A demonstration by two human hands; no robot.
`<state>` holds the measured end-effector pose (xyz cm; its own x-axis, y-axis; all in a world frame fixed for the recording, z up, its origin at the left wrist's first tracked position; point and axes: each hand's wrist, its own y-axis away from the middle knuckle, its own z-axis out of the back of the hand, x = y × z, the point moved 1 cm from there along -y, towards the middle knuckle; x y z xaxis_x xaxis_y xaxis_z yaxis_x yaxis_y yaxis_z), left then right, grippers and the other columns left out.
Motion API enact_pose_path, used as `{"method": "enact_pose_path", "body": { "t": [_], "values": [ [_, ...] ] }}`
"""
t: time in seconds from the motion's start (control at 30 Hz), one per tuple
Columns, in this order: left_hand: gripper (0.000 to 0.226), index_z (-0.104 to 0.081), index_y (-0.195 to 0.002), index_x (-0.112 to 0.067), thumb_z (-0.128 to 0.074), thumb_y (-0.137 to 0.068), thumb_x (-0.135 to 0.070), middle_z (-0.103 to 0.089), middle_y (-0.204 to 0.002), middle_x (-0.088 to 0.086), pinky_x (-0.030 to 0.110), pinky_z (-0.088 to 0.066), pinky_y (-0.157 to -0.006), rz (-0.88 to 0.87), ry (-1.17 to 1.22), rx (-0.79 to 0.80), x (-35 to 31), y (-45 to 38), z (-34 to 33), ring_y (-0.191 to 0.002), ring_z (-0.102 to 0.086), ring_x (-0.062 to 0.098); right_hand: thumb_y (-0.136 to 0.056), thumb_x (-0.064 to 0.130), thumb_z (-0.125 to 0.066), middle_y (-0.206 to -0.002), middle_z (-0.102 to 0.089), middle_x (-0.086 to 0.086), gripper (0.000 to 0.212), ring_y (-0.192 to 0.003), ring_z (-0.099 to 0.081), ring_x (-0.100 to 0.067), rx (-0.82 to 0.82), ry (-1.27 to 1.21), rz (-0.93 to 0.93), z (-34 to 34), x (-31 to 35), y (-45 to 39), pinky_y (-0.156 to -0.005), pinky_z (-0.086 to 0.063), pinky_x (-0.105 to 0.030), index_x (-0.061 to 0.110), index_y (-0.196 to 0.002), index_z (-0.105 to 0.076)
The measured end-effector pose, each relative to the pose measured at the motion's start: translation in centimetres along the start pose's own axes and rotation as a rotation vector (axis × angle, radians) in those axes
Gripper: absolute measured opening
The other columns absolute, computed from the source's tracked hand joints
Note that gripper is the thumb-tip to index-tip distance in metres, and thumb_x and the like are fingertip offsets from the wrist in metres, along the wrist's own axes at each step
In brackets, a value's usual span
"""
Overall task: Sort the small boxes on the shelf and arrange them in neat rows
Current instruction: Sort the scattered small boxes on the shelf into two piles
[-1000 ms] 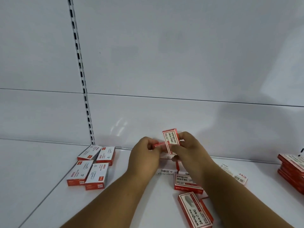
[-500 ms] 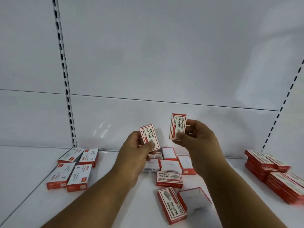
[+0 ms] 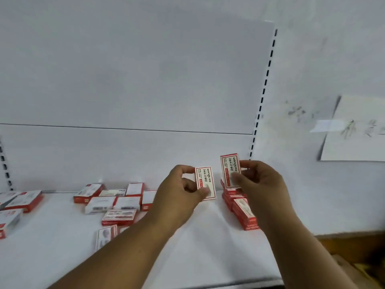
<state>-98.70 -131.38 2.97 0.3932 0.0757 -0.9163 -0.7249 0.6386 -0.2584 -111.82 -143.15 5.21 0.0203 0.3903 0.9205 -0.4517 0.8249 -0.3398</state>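
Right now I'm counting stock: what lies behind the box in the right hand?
Behind the red-and-white box pinched by the right hand sits a stack of red boxes on the white shelf. Box and hand hide the stack's rear part.

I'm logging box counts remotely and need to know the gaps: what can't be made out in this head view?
- Red stack by the shelf's right end: its back is hidden behind the right hand and the box it holds.
- Loose boxes: some hidden behind the left forearm.
- Far-left boxes: cut by the frame edge.
- Wall paper: writing blurred.
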Motion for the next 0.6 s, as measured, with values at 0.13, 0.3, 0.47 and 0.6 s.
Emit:
{"method": "enact_pose_path", "body": {
  "t": [0.13,0.3,0.47,0.6],
  "values": [
    [0.046,-0.049,-0.113,-0.039,-0.08,-0.081,-0.029,-0.065,-0.106,-0.02,0.024,-0.055,-0.075,-0.028,-0.1,0.019,-1.5,0.4,-6.2,-0.084,-0.068,0.003,-0.088,0.019,-0.071,-0.069,-0.074,0.01,0.012,-0.058,-0.07,-0.005,-0.016,0.134,-0.013,6.2,-2.6,-1.9,-0.053,-0.049,-0.028,0.025,-0.096,-0.065],
    [0.042,-0.054,-0.116,-0.033,-0.078,-0.082,-0.028,-0.058,-0.118,-0.016,0.013,-0.044,-0.066,0.013,-0.235,0.01,-1.9,0.2,-11.3,-0.096,-0.061,0.005,-0.085,0.027,-0.074,-0.064,-0.071,0.006,0.01,-0.054,-0.066,-0.007,0.119,0.345,-0.041,8.9,-5.5,-3.4,-0.049,-0.046,-0.025,0.021,-0.078,-0.07],
    [0.023,-0.062,-0.095,-0.028,-0.078,-0.08,-0.027,-0.063,-0.11,-0.011,0.021,-0.05,-0.074,0.013,-0.38,-0.034,-2.2,0.0,-12.4,-0.091,-0.062,0.005,-0.086,0.029,-0.07,-0.075,-0.066,0.007,0.016,-0.067,-0.064,-0.011,0.188,0.551,0.01,9.0,-7.1,-4.0,-0.052,-0.047,-0.025,0.02,-0.077,-0.062],
    [0.022,-0.062,-0.093,-0.028,-0.079,-0.079,-0.031,-0.063,-0.102,-0.012,0.02,-0.046,-0.068,0.001,-0.468,-0.052,-2.5,0.3,-12.9,-0.086,-0.059,0.004,-0.087,0.031,-0.065,-0.085,-0.061,0.008,0.013,-0.076,-0.06,-0.012,0.196,0.693,0.087,8.9,-7.4,-4.2,-0.061,-0.048,-0.028,0.023,-0.082,-0.056]
  ]
}}
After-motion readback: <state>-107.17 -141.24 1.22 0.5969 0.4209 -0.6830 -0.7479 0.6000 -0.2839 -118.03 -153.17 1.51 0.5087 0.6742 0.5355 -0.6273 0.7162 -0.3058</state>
